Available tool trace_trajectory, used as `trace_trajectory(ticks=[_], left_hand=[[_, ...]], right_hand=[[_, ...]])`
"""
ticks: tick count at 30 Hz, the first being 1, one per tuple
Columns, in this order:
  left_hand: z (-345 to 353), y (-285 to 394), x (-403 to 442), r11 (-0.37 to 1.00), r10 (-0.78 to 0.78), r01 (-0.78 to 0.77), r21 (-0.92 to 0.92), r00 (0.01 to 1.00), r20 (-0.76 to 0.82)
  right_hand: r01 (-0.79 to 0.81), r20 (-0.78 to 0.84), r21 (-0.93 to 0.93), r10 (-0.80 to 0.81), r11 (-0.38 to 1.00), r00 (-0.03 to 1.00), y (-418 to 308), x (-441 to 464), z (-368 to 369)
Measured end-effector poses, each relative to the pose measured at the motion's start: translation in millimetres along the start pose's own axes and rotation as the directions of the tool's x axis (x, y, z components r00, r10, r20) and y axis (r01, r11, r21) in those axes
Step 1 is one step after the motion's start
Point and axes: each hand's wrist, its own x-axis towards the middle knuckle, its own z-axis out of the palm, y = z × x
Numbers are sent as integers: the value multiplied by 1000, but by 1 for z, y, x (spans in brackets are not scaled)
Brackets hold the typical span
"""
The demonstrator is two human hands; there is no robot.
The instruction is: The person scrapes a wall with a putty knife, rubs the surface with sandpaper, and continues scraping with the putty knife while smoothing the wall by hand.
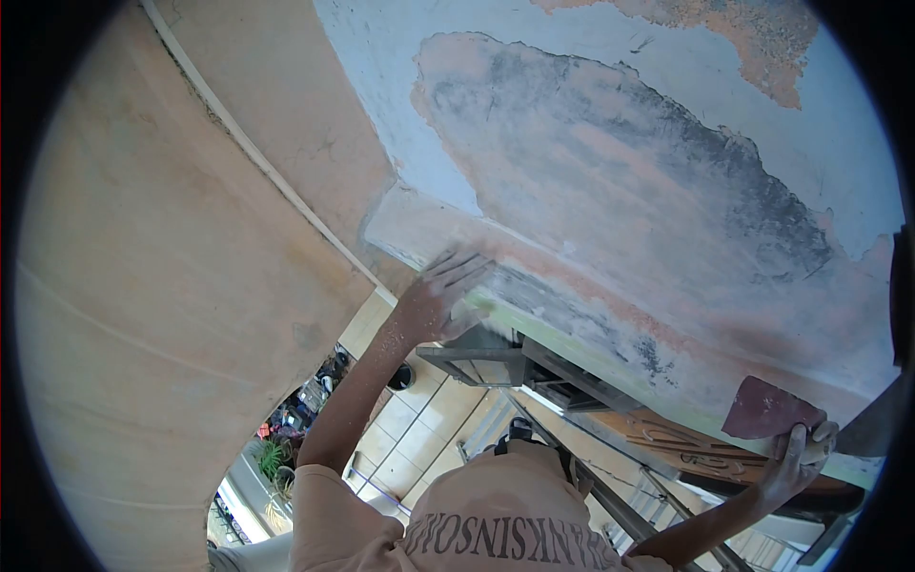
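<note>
My left hand (446,291) is over the near end of the plastered ledge (572,310), its fingers stretched out and somewhat blurred. Dust whitens its skin, and nothing shows in it. At the right, my right hand (799,453) grips a dark red sheet of sandpaper (767,410) at its lower right corner, close to the ledge's edge. Something pale and yellowish is also between those fingers, too small to make out. Above the ledge, the wall (610,162) has a large rough grey-pink patch ringed by pale blue paint.
Below the ledge are an open window frame (477,365) and a brown wooden panel (658,434). Ladder rails (610,500) stand beside my body, high above a tiled floor (410,419). A black bucket (402,377) and plants (274,459) are below. A beige wall (172,286) curves at left.
</note>
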Motion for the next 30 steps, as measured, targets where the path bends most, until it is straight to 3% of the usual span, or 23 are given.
trace_trajectory(ticks=[3, 6, 9, 10, 13, 14, 17, 18, 20, 22, 25, 29, 30], left_hand=[[-13, -27, -7, 994, -62, 68, 85, 996, -65], [-9, 19, -3, 993, 64, -79, 92, 985, 160], [0, 5, 2, 971, -111, 97, 220, 992, 53], [-2, -8, 4, 924, -159, 140, 355, 987, 24], [-12, -7, 3, 983, -167, 168, 76, 986, -18], [-13, 4, 3, 969, -28, 20, 245, 999, 28], [3, 23, 9, 993, 10, -21, 112, 995, 99], [11, 10, 7, 981, -74, 69, 183, 997, 25], [14, -11, -1, 970, -242, 241, -18, 970, -35], [1, -4, 2, 946, -120, 141, 293, 989, -90], [2, 31, 11, 996, 57, -65, 69, 992, 114], [12, -10, 12, 950, -216, 240, 199, 967, -134], [5, 6, 14, 934, -107, 137, 331, 988, -107]], right_hand=[[6, 4, -8, -6, 1000, 1000, -1, 1, 2], [6, -4, -19, -6, 1000, 1000, -1, -1, 3], [-5, -8, -21, 5, 1000, 1000, -1, 1, 2], [-12, -14, -22, 12, 1000, 1000, -1, 0, 3], [-8, -14, -29, 7, 1000, 1000, -1, 0, 3], [-4, -12, -33, 4, 999, 1000, -1, 0, 3], [1, -3, -32, -1, 999, 1000, -2, 0, 4], [9, 2, -31, -9, 999, 1000, -1, 1, 3], [18, 2, -33, -18, 999, 1000, 0, 0, 2], [19, 14, -42, -19, 999, 1000, -3, 2, 3], [28, 1, -48, -28, 998, 1000, -1, 1, 5], [20, 37, -26, -19, 999, 999, -4, 2, 6], [21, 37, -19, -20, 1000, 999, -5, 2, 6]])
